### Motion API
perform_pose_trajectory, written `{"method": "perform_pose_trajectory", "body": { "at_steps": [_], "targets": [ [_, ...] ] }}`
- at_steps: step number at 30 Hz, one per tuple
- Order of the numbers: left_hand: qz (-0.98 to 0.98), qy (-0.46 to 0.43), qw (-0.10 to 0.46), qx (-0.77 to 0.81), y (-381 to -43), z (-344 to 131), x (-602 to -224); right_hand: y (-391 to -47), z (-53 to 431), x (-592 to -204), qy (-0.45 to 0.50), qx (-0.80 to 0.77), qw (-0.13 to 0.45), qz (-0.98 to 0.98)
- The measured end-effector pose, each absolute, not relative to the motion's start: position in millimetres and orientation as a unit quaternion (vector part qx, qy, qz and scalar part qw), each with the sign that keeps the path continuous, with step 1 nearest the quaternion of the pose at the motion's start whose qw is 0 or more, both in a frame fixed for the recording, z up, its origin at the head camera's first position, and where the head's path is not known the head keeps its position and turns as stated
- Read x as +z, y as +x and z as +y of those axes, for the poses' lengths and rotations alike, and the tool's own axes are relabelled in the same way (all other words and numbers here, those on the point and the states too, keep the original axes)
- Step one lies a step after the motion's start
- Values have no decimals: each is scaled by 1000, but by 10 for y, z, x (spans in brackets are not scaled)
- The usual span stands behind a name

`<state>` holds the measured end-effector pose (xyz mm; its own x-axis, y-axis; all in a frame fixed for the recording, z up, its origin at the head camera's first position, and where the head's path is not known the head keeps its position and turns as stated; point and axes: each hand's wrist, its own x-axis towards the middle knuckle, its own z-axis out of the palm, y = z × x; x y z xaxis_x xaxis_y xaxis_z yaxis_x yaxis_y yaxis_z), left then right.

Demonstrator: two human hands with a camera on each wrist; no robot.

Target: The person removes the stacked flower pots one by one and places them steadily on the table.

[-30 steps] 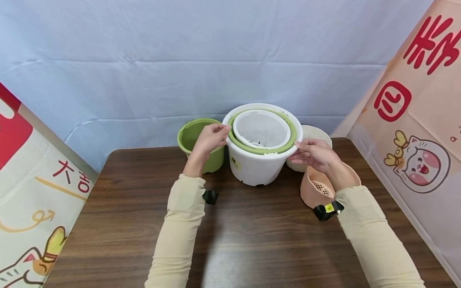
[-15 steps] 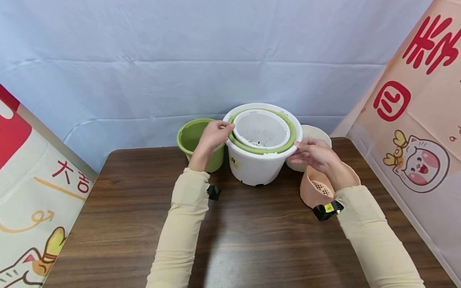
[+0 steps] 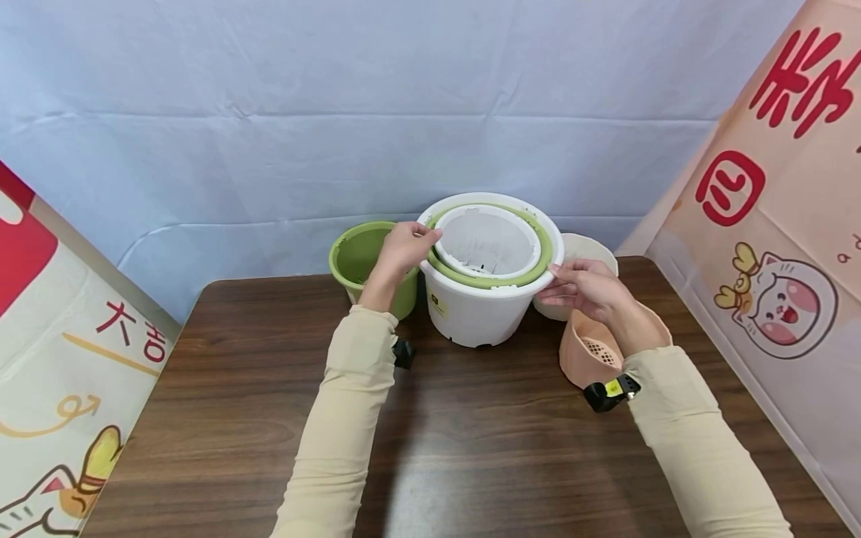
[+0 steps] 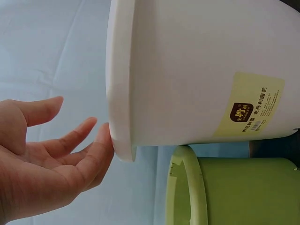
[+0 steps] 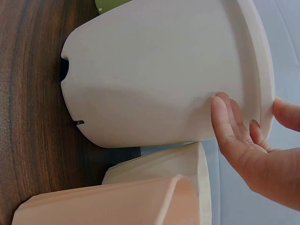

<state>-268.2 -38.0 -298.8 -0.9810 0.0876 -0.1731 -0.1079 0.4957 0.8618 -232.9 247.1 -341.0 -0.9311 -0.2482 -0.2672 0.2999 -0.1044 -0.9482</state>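
A large white flower pot (image 3: 476, 320) stands upright at the back of the table. Nested in it are a green pot (image 3: 479, 282) and, innermost, a smaller white pot (image 3: 489, 237). On the right, my right hand (image 3: 592, 290) pinches the large pot's rim, its thumb on top and fingers below; the right wrist view shows this grip. My left hand (image 3: 406, 248) is over the left side of the rim, near the inner pots. In the left wrist view its fingers (image 4: 99, 149) are loosely bent, one tip touching the rim, with the thumb held apart.
Left of the nest is another green pot (image 3: 359, 258), partly behind my left hand. A cream pot (image 3: 593, 249) stands behind my right hand, and a pink pot (image 3: 580, 354) with a perforated bottom sits under my right wrist. The brown wooden table (image 3: 457, 441) extends toward me.
My left hand has shifted slightly right, from the large pot's outer edge to over its rim. The right hand keeps its grip, and the pots stay in place.
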Motion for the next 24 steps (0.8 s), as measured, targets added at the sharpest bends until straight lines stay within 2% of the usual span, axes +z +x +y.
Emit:
{"method": "perform_pose_trajectory", "body": {
  "at_steps": [24],
  "targets": [
    [878, -2, 129, 462, -2728, -297, -2908, -2334, 2469, -3405, 23, -746, 188, 638]
  ]
}}
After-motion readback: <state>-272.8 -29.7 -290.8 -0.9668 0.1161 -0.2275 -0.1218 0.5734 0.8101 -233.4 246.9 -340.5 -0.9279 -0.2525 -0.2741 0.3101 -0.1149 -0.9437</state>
